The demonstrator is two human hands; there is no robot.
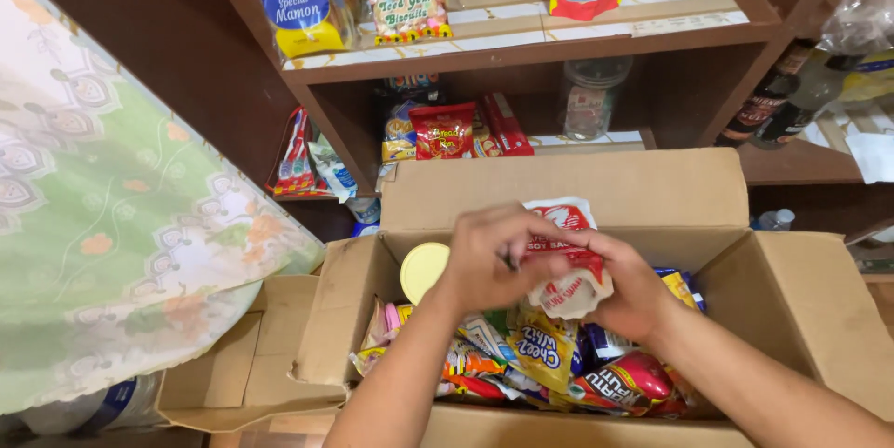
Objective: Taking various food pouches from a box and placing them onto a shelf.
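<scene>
Red-and-white sauce pouch [566,257] is up over the open cardboard box [801,290], just above the packed snacks, pinched between both hands. Left hand [489,257] wraps the pouch's left side w/ fingers curled over the front; right hand [633,294] cups it from below and the right. Both are closed on it, firm-looking, no gap showing.

Risks, as I read it: pouch is soft and looks liquid-filled, so a hard squeeze or twist could split a seam and leak onto the packets below, the yellow snack pack [543,355] and red packet [626,381] first. If a grip slips it drops only a short way into the box, prob. no damage, but it could wedge among the other goods. Box flaps [349,313] stand loose and could catch a forearm.

Hard to see: pouch's back and cap, if any, are behind the fingers. Yellow round lid [422,269] is half hidden by the left wrist, so its container can't be made out. Box bottom is buried. Shelf [521,55] items are cut off at the top edge; a floral cloth [121,215] covers whatever sits at left.
</scene>
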